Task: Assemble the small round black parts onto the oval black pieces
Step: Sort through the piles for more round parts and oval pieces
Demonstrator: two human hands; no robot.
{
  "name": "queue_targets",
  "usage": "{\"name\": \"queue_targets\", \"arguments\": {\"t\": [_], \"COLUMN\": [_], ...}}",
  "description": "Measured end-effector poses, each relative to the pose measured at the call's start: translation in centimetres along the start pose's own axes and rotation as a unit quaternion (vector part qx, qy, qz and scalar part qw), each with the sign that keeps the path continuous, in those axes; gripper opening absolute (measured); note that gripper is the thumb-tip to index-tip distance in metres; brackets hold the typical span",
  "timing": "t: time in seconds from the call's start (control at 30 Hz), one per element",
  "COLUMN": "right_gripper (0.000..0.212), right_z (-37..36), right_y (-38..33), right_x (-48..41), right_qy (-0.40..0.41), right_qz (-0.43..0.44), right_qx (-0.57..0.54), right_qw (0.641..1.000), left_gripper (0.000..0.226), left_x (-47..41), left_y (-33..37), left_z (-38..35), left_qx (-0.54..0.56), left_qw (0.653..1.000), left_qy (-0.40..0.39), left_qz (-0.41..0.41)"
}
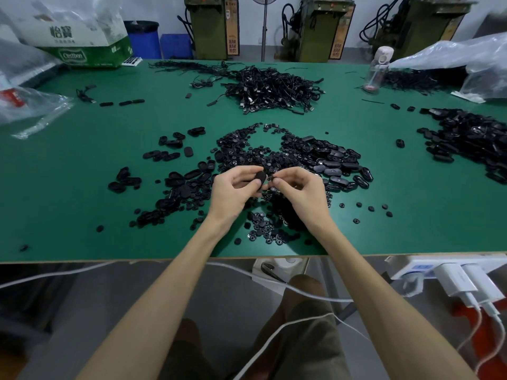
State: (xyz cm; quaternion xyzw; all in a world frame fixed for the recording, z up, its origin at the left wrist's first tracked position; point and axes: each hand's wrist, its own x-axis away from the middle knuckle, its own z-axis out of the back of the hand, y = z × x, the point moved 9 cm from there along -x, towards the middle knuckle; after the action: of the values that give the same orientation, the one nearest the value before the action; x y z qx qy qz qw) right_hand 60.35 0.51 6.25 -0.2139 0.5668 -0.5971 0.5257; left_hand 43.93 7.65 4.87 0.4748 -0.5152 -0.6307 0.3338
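My left hand [236, 192] pinches an oval black piece [260, 177] between thumb and fingers, just above the green table [82, 160]. My right hand [300, 192] pinches a small round black part [271, 179] right beside that oval, nearly touching it. A heap of small round parts [247, 149] lies behind my hands, and more round parts [267, 229] lie under my wrists. Loose oval pieces [181, 182] are spread to the left. Another heap of oval pieces [334, 163] lies to the right.
A tangle of black cables [274, 89] sits at mid-back. A further pile of black parts [472, 135] lies at far right. A bottle [377, 69], plastic bags [466, 58] and a cardboard box [82, 37] line the back. A power strip [439, 267] hangs below the table's front edge.
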Motion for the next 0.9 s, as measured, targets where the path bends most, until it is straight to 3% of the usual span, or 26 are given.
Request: {"name": "queue_targets", "arguments": {"t": [0.33,0.9], "right_gripper": [0.005,0.003], "right_z": [0.1,0.0], "right_y": [0.2,0.2], "right_x": [-0.1,-0.1], "right_qy": [-0.001,-0.001], "right_qz": [-0.003,0.001], "right_qx": [-0.008,-0.010], "right_qw": [1.000,1.000], "left_gripper": [0.034,0.018], "left_x": [-0.2,0.0], "left_y": [-0.6,-0.5], "left_z": [-0.7,-0.3], "left_qx": [-0.014,0.016], "left_qw": [0.999,1.000], "left_qy": [-0.028,-0.019], "left_qz": [0.007,0.004]}}
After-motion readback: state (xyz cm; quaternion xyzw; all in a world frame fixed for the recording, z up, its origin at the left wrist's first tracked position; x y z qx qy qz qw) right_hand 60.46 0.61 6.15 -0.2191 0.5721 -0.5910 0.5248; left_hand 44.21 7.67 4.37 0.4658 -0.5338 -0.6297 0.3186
